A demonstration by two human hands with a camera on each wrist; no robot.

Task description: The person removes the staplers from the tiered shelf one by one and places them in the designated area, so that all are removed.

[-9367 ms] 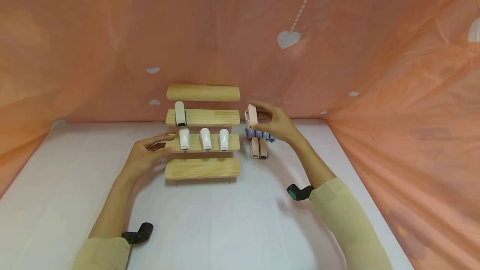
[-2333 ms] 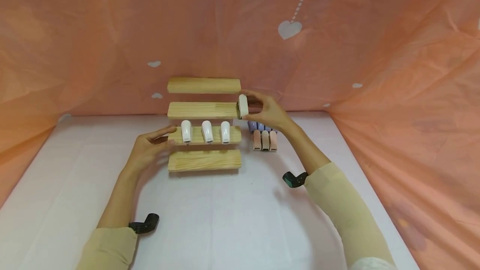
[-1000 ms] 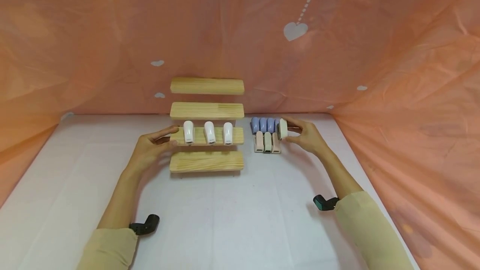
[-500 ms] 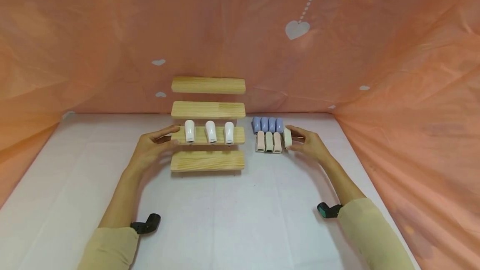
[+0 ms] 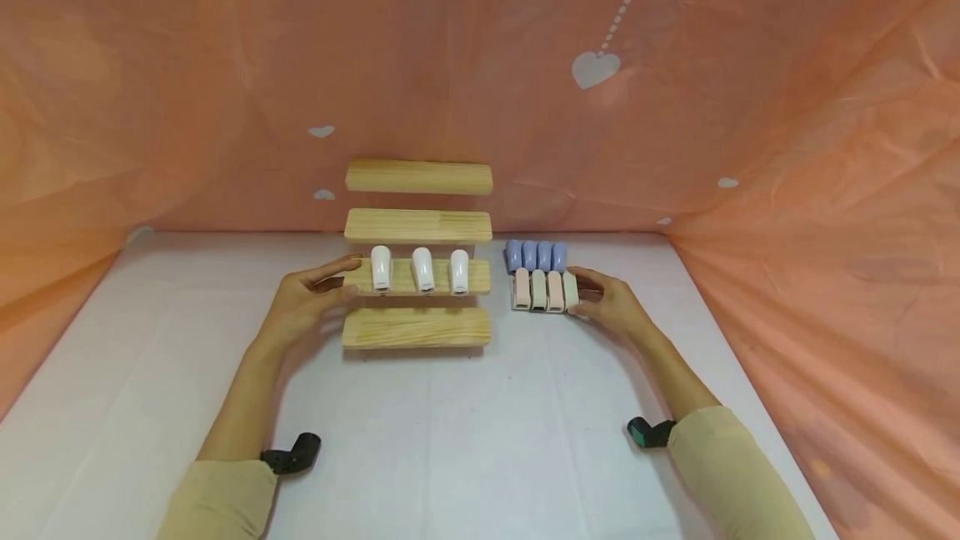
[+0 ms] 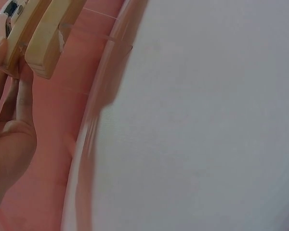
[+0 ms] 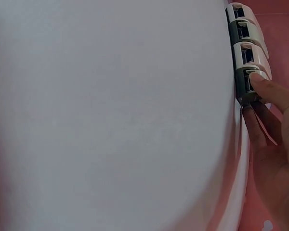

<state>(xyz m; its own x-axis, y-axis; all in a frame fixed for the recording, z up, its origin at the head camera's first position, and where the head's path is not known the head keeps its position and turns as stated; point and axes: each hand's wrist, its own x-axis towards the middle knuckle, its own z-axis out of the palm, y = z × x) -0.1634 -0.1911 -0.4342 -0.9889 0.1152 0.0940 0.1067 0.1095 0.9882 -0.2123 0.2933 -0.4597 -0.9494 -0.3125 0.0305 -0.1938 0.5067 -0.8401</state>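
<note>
Our left hand pinches left end of wooden shelf, thumb in front, fingers behind; three white staplers sit on it. Farther right, blue staplers line bench behind pink and green row. At that row's right end, our right hand pinches pale green stapler, thumb on near end, fingers toward far end. We judge it light, stiff, slick; hold by both ends.

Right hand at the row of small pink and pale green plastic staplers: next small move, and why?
Probably release the pale green plastic stapler that the right hand pinches: it appears seated on the white table, lined up beside the pale pink plastic stapler.
</note>
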